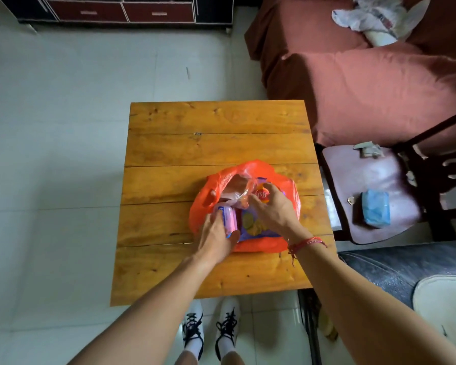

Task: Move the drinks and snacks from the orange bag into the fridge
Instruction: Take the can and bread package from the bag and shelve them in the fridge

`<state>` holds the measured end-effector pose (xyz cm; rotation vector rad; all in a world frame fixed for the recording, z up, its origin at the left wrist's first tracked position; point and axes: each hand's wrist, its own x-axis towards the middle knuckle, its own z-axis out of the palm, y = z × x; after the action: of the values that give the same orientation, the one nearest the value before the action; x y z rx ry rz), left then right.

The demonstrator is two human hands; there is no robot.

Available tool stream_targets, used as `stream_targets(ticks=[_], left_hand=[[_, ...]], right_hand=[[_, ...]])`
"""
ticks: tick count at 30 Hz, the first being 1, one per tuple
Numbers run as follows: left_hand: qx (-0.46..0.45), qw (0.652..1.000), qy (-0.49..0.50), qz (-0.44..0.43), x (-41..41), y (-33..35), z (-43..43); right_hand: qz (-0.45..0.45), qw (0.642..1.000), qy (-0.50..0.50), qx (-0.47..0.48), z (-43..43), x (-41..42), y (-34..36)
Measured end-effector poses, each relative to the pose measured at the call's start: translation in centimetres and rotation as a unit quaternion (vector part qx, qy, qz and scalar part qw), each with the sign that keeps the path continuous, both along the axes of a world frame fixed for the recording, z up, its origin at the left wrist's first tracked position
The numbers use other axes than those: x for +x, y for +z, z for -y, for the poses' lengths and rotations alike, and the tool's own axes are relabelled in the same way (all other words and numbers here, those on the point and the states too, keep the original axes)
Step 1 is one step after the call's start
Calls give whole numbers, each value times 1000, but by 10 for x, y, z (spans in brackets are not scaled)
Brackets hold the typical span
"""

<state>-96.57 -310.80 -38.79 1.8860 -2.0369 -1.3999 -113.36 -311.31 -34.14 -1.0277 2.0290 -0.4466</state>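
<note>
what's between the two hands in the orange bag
In the head view, the purple chip bag lies between the left hand and the right hand, inside the orange bag. The left hand grips a pink can.

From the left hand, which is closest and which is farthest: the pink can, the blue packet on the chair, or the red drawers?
Measured from the left hand in the head view:
1. Pink can: in the orange bag, with the hand wrapped around it.
2. Blue packet: off to the right, on the chair seat beside the table.
3. Red drawers: far across the floor, at the top of the view.
</note>
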Motion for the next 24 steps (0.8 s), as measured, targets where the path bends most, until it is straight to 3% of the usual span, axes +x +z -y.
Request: stream_targets(ticks=[10,24], left_hand=[[52,993,92,54,-18,-38,22],[56,989,92,103,-29,-69,32]], right_hand=[[6,997,-29,72,42,-2,-54],[-27,990,-60,122,70,-14,-101]])
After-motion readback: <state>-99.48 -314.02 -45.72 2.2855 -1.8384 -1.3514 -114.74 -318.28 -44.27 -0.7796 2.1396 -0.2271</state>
